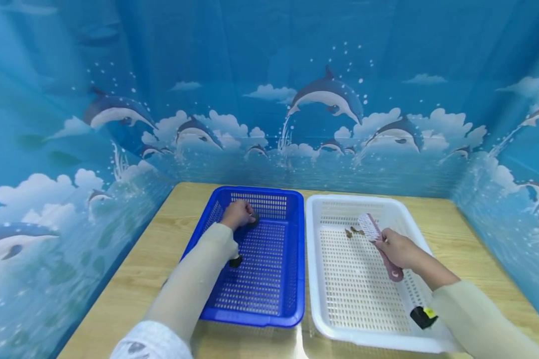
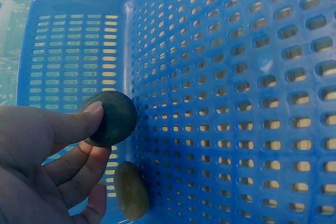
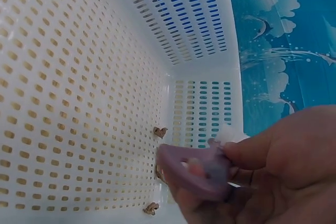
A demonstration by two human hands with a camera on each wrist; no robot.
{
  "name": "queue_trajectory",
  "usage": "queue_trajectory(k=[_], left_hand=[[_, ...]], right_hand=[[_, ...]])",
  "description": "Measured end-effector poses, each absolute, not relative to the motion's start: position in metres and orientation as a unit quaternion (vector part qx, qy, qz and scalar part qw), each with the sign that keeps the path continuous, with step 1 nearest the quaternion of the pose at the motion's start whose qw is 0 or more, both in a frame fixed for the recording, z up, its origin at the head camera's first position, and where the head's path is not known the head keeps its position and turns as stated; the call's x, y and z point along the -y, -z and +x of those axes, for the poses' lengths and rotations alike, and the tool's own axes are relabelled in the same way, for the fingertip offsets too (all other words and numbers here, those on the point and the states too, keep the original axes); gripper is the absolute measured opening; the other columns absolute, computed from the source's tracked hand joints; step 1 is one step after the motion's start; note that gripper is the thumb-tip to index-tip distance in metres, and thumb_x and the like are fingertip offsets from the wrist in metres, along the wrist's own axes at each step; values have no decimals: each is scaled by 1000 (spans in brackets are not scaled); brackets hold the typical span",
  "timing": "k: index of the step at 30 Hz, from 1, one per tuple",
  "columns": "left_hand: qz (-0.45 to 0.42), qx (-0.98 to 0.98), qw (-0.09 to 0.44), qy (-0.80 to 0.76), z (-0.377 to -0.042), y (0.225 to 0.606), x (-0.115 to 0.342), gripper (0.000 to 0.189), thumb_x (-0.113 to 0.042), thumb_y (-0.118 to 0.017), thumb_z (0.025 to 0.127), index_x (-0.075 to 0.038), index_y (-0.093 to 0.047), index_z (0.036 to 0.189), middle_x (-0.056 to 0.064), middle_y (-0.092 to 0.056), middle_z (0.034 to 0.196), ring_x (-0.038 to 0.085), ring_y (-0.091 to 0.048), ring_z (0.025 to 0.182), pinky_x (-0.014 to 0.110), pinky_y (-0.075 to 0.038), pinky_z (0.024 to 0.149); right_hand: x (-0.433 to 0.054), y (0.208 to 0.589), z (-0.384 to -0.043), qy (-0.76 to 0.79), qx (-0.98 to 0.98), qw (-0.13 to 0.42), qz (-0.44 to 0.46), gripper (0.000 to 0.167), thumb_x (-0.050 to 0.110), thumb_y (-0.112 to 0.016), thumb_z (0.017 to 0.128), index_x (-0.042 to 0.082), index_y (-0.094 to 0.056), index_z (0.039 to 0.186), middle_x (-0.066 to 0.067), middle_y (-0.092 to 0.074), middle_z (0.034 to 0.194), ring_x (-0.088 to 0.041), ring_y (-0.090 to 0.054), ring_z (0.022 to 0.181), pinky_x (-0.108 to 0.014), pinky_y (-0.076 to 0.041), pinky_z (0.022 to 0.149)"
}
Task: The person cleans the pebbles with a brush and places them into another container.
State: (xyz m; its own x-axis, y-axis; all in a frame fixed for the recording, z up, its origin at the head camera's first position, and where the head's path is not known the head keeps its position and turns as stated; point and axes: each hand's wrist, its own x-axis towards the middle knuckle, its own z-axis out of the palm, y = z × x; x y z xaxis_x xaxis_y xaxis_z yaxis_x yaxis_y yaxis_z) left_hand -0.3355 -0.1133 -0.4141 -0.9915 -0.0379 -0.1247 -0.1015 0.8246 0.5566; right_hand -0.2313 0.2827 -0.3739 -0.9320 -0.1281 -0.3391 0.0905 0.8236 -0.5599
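Over the far left part of the blue basket, my left hand pinches a smooth dark stone between thumb and fingers. Just below it, a longer brownish-green stone lies in the basket against the end wall. My right hand grips a brush with a pinkish-purple handle and pale bristles, above the white basket. In the right wrist view the handle end faces the camera and hides most of the bristles. Small brown shrivelled bits lie on the white basket's floor near its far end.
Both slotted baskets stand side by side on a light wooden table, their rims nearly touching. A blue curtain printed with dolphins surrounds the table at the back and sides. Black wrist devices sit on both arms.
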Motion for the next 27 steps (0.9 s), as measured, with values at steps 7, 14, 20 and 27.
queue_trajectory(k=[7,14,20,27], left_hand=[[-42,-957,67,-278,-337,414,111,17,-15,-77,83,-9,-65,93,5,-65,96,24,-60,89,42,-49,84],[-37,-964,57,-256,-340,419,108,15,-16,-76,84,-11,-67,96,6,-68,102,31,-60,103,55,-36,104],[-24,-970,40,-238,-341,427,106,15,-16,-73,88,-9,-69,101,9,-69,108,34,-58,112,62,-26,109],[-29,-972,35,-231,-342,429,104,14,-17,-73,88,-9,-70,100,10,-68,109,36,-55,116,64,-24,109]], right_hand=[[-281,376,-237,268,-938,219,7,17,11,-50,101,-4,-55,98,-11,-59,80,-19,-62,66,-33,-57,54],[-273,386,-237,253,-936,246,8,16,8,-64,93,3,-57,80,-8,-61,66,-14,-60,55,-26,-53,50],[-271,395,-240,265,-924,275,25,18,8,-66,92,3,-55,79,-8,-64,64,-15,-62,54,-26,-55,52],[-274,404,-245,280,-913,294,47,20,9,-66,93,3,-54,78,-8,-63,65,-15,-62,56,-27,-55,54]])
